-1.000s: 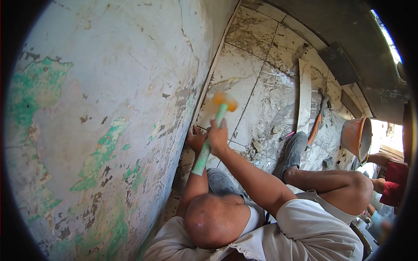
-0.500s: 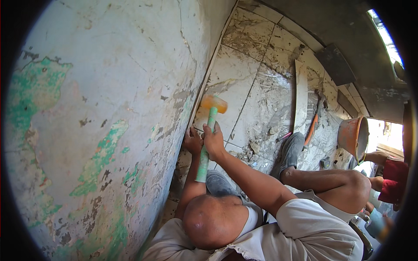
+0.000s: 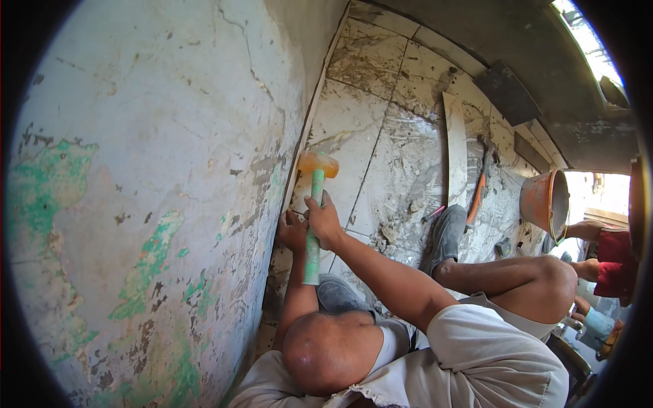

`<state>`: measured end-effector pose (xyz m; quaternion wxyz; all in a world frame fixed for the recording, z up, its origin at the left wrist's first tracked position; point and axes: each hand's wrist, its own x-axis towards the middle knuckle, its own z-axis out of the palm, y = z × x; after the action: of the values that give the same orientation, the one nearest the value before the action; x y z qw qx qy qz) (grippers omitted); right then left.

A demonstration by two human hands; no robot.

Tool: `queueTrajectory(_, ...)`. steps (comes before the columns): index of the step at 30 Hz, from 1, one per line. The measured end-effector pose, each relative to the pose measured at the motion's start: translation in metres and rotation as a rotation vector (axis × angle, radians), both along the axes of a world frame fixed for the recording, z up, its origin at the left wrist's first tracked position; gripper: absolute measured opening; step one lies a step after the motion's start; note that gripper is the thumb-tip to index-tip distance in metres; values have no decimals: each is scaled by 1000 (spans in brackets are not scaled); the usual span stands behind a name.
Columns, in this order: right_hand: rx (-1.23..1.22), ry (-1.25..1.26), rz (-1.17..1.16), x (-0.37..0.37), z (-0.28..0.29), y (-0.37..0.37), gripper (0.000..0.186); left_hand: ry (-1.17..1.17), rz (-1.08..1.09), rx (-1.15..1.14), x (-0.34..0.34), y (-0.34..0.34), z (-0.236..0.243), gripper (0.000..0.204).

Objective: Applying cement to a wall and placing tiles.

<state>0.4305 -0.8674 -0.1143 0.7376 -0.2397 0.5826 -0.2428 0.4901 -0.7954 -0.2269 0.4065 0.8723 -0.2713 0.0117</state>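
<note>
My right hand (image 3: 324, 223) grips the light green handle of a mallet (image 3: 318, 165) with an orange, drum-shaped head. The head is beside a narrow pale strip (image 3: 299, 169) along the foot of the wall, over the floor tiles. Just left of it, my left hand (image 3: 291, 232) is low against the wall's base, at the near part of the strip. Its fingers look slightly apart, and I make out nothing in them. The handle's lower end crosses in front of my left forearm.
Peeling wall (image 3: 149, 170) fills the left. On the dirty tiled floor (image 3: 367, 129) lie a long pale board (image 3: 455, 149), an orange-handled tool (image 3: 479, 194) and rubble (image 3: 390, 234). An orange bucket (image 3: 537, 197) stands at the right beside a person in red shorts (image 3: 615, 262). A dark panel (image 3: 507, 94) lies farther back.
The mallet head, blurred before, now shows sharply and sits almost touching the strip. Both hands keep their places by the wall. The whole view has shifted slightly.
</note>
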Motion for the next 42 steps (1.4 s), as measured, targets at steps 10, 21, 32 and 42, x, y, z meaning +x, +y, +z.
queueTrajectory(10, 2, -8, -19, 10, -7, -50, 26, -11, -46, -72, 1, 1, -2, 19)
queueTrajectory(21, -4, -49, -205, -27, 18, -62, 20, 488, -81, 176, -18, 4, 29, 13)
queueTrajectory(32, -58, -86, -226, -21, 23, -91, 27, 349, -794, 52, 14, -63, 58, 48)
queueTrajectory(42, -58, -39, -311, 4, 12, -145, 40, 1076, -900, -190, 48, -125, 57, 46)
